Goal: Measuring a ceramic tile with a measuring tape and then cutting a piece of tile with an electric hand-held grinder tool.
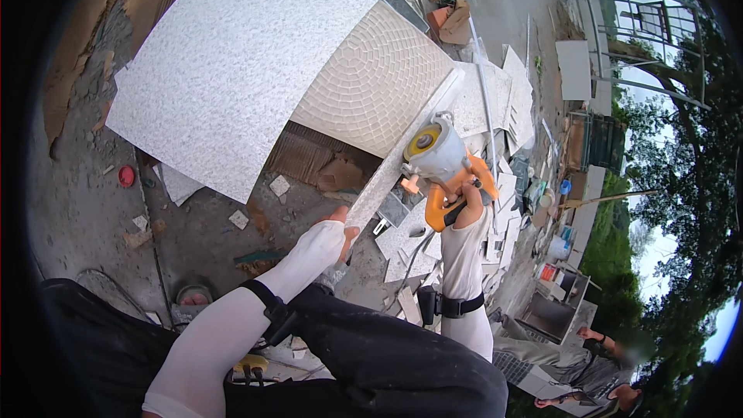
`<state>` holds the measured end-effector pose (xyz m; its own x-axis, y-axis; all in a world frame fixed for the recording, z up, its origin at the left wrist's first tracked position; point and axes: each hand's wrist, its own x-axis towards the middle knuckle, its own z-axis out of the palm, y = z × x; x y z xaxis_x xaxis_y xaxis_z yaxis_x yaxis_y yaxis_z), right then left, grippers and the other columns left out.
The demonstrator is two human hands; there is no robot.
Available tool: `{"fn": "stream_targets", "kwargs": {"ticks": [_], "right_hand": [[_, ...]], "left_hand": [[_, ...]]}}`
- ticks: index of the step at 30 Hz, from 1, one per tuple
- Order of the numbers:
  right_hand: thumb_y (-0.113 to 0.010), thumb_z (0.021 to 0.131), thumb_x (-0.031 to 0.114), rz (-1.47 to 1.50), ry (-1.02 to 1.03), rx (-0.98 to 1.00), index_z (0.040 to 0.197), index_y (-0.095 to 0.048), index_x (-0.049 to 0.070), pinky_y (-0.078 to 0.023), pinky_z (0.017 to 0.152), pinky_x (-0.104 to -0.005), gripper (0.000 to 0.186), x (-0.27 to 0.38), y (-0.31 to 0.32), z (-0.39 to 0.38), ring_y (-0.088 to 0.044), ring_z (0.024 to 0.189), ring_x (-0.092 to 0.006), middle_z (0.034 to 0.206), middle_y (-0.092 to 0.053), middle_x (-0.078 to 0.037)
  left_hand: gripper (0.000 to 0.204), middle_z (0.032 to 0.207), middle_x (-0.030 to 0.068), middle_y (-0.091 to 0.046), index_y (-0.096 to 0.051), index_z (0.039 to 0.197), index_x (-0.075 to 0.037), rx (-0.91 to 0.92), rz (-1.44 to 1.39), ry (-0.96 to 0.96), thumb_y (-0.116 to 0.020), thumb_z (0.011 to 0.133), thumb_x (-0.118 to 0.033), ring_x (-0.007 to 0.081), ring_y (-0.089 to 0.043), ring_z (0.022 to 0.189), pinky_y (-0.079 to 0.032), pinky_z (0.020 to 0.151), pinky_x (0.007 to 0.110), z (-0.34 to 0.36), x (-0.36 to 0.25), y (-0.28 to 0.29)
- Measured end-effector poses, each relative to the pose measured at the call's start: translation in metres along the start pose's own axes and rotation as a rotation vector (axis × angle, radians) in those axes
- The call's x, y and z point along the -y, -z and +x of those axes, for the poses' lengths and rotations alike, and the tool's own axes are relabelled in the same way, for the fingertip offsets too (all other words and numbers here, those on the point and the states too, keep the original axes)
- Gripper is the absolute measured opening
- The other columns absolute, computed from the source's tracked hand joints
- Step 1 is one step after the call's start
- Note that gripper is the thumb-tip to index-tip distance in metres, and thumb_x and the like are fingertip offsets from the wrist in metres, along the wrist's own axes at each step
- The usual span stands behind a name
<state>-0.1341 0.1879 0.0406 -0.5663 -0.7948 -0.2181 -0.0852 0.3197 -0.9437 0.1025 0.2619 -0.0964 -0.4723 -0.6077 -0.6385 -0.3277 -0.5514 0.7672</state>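
Observation:
My left hand (340, 231) is closed on the lower end of a long, narrow white tile strip (371, 197), which slants up to the right. My right hand (464, 207) grips an orange and grey handheld cutter (439, 147), whose round disc with a yellow centre is at the strip's upper part. Left of the cutter are a beige tile with a circular cobble pattern (368, 70) and a large speckled white tile (232, 54), with brown corrugated cardboard (313, 159) showing below them.
Broken white tiles (410, 259) and offcuts litter the dusty ground around my legs (364, 356). A red lid (126, 176) lies at left. Another person (596, 371) is at lower right beside a wheeled or boxy metal container (556, 306). A metal frame (650, 23) stands at upper right.

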Motion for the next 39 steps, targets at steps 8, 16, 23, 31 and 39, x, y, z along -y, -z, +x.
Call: {"fn": "stream_targets", "kwargs": {"ticks": [8,16,23,31,39], "right_hand": [[-0.053,0.091,0.012,0.067,-0.008,-0.063,0.078,-0.054,0.004,-0.041,0.06,-0.0268,0.016,0.01,-0.006,0.019,-0.051,0.063,-0.0106,0.07,-0.054,-0.002],[-0.054,0.09,0.013,0.011,0.074,-0.03,0.08,-0.054,0.005,-0.042,0.059,-0.0271,0.012,0.01,-0.001,0.052,-0.052,0.061,-0.0118,0.071,-0.054,-0.002],[-0.054,0.088,0.014,-0.086,0.083,-0.008,0.083,-0.053,0.005,-0.043,0.059,-0.0274,0.01,0.009,0.004,0.044,-0.052,0.059,-0.0129,0.071,-0.053,-0.003],[-0.053,0.09,0.011,-0.036,0.058,-0.049,0.075,-0.053,0.005,-0.04,0.062,-0.0265,0.016,0.018,-0.008,0.024,-0.049,0.064,-0.0102,0.071,-0.053,0.0],[-0.055,0.089,0.013,-0.008,0.041,-0.027,0.081,-0.054,0.005,-0.04,0.062,-0.0252,0.012,0.009,0.0,0.028,-0.05,0.064,-0.0104,0.072,-0.053,-0.002]], "left_hand": [[0.06,0.124,0.0251,-0.055,-0.031,0.144,0.001,0.211,-0.174,0.204,-0.056,0.097,-0.025,0.0327,-0.07,0.066,-0.058,0.051,0.038,0.009,-0.08,0.037],[0.046,0.112,0.0222,-0.057,-0.045,0.131,-0.001,0.234,-0.345,0.012,-0.056,0.097,-0.03,0.0336,-0.069,0.067,-0.06,0.044,0.036,0.011,-0.077,0.05],[0.035,0.083,0.0122,-0.058,-0.05,0.125,0.003,0.227,-0.387,-0.05,-0.052,0.099,-0.021,0.0233,-0.064,0.051,-0.058,0.047,0.037,0.007,-0.05,0.044],[0.036,0.082,0.0122,-0.059,-0.052,0.131,0.0,0.029,-0.284,-0.032,-0.054,0.098,-0.015,0.0227,-0.065,0.055,-0.06,0.053,0.038,-0.007,-0.069,0.048],[0.038,0.093,0.0176,-0.066,-0.053,0.132,-0.002,0.016,-0.293,-0.048,-0.057,0.097,-0.014,0.0264,-0.07,0.064,-0.062,0.057,0.038,-0.001,-0.063,0.047]]}}
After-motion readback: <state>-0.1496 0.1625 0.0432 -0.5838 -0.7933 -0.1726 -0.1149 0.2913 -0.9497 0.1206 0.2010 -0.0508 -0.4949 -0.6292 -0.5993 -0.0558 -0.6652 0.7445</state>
